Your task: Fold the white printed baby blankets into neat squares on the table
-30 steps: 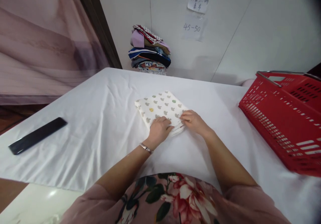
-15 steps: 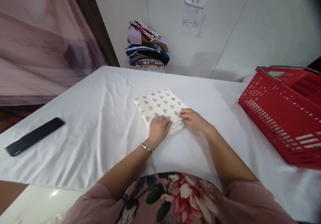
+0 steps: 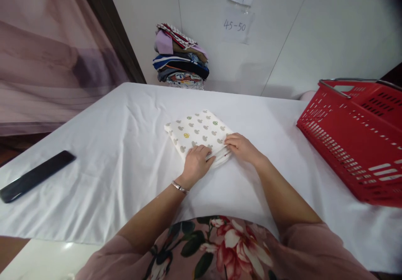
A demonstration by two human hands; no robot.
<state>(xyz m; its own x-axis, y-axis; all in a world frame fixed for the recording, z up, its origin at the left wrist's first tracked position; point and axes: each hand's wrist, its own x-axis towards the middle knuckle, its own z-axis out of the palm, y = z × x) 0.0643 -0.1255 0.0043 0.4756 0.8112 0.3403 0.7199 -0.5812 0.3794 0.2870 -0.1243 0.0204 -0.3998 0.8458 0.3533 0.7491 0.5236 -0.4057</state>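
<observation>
A white folded cloth [image 3: 204, 131] with grey mouse-head prints and a few green and yellow marks lies on the white-covered table. Its near edge shows several stacked layers. My left hand [image 3: 197, 163] rests on the near-left part of it, fingers lying over the top and thumb apart at the near edge. At the near-right corner, my right hand [image 3: 240, 146] pinches the cloth's edge between thumb and fingers. The undersides of both hands are hidden.
A red plastic basket [image 3: 348, 146] with a metal handle stands on the right. To the left lies a long black flat object [image 3: 37, 175]. Beyond the table's far edge is a stack of folded fabrics [image 3: 182, 58] against the wall, near paper signs [image 3: 235, 25].
The view has shifted slightly. Both hands stay on the cloth in nearly the same place; my left thumb is now a little farther from the fingers.
</observation>
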